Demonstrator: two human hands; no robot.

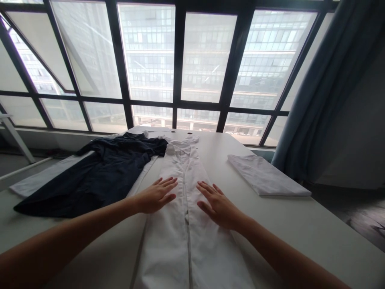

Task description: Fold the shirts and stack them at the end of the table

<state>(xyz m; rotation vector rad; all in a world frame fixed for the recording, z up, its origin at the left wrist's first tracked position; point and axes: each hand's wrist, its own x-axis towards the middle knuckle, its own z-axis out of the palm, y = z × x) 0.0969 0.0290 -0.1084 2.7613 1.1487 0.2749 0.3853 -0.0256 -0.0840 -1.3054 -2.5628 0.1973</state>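
A white shirt [180, 241] lies lengthwise down the middle of the white table [300, 224], collar at the far end, its sides folded in to a narrow strip. My left hand [156, 196] rests flat on its left half, fingers spread. My right hand [218, 204] lies flat on its right half, fingers apart. Neither hand grips the cloth.
A dark navy garment [99, 176] lies spread over another white cloth on the table's left side. A folded white shirt [266, 176] sits at the right edge. Large windows [180, 60] stand behind the table, with a blue-grey curtain [327, 92] at right.
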